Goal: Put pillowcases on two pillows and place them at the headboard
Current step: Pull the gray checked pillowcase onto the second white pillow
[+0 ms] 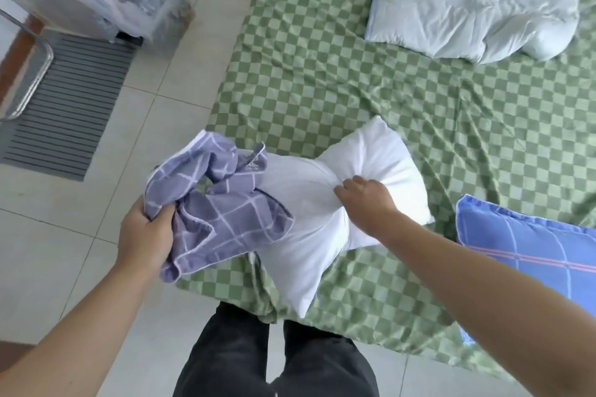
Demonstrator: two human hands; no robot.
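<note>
The left hand was clenched around a bunched edge of the purple checked pillowcase, fingers curled tight into the cloth. The right hand pinched the white pillow at its middle, gathering the fabric into a waist under the fingers. Between the two hands the pillowcase lay crumpled against the pillow's near-left end, which sat on the green checked sheet. Just right of the right forearm lay a blue pillow. Well beyond the right hand a pale, wrinkled pillow rested on the sheet.
</note>
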